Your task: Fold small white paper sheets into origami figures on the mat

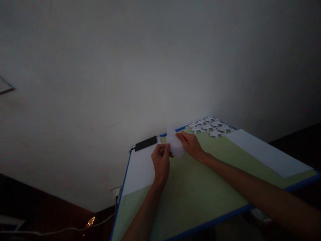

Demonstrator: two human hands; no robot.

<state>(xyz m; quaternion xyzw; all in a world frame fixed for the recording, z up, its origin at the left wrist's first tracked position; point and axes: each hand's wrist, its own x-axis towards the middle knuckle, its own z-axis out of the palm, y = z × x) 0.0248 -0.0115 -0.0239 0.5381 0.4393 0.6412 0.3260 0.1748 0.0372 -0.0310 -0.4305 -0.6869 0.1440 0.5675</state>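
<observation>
Just right of the frame's middle, you hold a small white sheet of paper over the green board, its upper corner pointing up against the wall. Your left hand is closed on its lower left edge in a pinch. Your right hand grips its right side, fingers laid along it. It reads as a fold in the making, the crease not yet pressed flat; the next move would call for matched edges and a steady pinch. Toward the upper right lies a cluster of folded paper shapes, with a plain white sheet further right. Another white sheet lies left of your left hand, and a black bar lies at the board's far left corner.
</observation>
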